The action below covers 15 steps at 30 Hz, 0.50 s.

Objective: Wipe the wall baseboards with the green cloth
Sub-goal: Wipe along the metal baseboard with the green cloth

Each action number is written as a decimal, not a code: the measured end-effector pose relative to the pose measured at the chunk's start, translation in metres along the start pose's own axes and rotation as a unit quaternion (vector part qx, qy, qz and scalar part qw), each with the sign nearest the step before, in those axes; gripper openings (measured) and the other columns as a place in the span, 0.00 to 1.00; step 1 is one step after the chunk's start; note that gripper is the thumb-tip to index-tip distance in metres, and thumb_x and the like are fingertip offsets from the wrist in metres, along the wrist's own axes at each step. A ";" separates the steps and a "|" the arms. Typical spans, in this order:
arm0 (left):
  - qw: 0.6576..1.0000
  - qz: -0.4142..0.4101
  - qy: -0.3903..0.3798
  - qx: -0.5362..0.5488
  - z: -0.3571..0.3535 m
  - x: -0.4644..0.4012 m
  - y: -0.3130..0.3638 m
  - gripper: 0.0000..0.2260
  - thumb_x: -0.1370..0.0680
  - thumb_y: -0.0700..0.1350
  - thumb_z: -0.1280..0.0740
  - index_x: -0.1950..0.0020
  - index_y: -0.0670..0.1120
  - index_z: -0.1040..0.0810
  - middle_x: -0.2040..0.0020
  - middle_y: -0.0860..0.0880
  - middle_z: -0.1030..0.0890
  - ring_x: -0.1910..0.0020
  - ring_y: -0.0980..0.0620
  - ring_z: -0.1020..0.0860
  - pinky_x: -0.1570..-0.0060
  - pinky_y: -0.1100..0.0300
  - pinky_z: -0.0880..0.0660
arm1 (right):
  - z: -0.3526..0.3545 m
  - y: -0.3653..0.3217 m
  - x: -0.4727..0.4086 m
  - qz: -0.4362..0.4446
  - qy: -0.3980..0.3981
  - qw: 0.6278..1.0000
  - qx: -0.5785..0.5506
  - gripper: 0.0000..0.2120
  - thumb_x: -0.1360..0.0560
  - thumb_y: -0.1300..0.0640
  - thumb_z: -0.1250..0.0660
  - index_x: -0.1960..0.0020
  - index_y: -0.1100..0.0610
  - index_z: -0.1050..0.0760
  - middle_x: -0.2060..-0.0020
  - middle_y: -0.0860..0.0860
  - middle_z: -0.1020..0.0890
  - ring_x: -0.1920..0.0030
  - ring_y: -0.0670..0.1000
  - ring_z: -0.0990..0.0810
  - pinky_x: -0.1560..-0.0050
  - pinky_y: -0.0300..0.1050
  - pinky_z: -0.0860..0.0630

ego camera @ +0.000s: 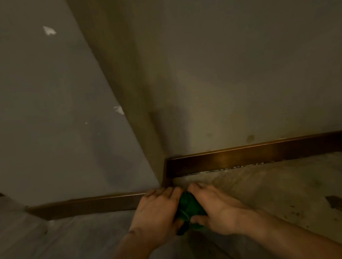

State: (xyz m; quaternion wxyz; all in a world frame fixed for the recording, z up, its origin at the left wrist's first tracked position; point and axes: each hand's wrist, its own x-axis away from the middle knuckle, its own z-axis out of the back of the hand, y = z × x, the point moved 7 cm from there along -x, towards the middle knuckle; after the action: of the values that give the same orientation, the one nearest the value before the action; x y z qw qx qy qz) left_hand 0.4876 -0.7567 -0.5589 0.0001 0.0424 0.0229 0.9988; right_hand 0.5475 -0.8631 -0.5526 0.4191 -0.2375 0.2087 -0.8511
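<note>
Green cloth (188,209): head view, the only view; bunched into a wad on the floor (279,191), between both hands, just in front of the projecting wall corner (164,172) where the baseboards turn

Left hand (157,213): palm down on the left side of the wad, fingertips reaching the end of the left baseboard (85,206); its grip is closed around the cloth's edge, thumb tucked under near the bottom of the wad

Right hand (214,208): palm down on the right side, fingers bent over the top of the cloth, thumb pinching it low; grip clenched on the cloth

Right baseboard (254,155): dark glossy strip set further back, running right from the corner; pale crumbly residue shows along its bottom edge where it meets the floor

Step in hand, as I judge it: gathering the cloth into a firm pad at the corner before a stroke

Doing it well: fold a flat face outward; press that face against the board, not the floor; start tight in the corner return, then draw along one board in a single long pass; run the cloth's edge into the bottom seam to lift the residue; refold to a clean face once it soils
</note>
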 end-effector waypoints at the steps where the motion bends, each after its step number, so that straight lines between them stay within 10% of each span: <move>1: 1.000 -0.004 -0.002 -0.006 0.001 0.000 0.000 0.24 0.26 0.59 0.34 0.33 0.54 0.34 0.39 0.51 0.23 0.39 0.47 0.24 0.38 0.51 0.31 | 0.001 -0.002 0.000 0.001 0.001 1.000 -0.001 0.20 0.26 0.54 0.27 0.39 0.51 0.33 0.41 0.50 0.27 0.40 0.52 0.27 0.40 0.49 0.27; 15: 0.987 -0.141 0.064 -0.048 0.116 0.064 -0.088 0.21 0.28 0.60 0.32 0.43 0.50 0.30 0.46 0.47 0.19 0.47 0.43 0.21 0.47 0.50 0.24 | 0.039 -0.159 -0.019 0.080 0.026 0.988 0.128 0.25 0.29 0.46 0.28 0.38 0.51 0.35 0.42 0.51 0.25 0.43 0.53 0.24 0.46 0.44 0.27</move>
State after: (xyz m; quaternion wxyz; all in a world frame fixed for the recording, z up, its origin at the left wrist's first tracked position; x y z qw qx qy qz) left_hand 0.4332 -0.6635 -0.4415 0.1417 -0.0258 -0.0194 0.9894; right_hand 0.4830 -0.7642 -0.4374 0.5071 -0.1426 0.1269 -0.8405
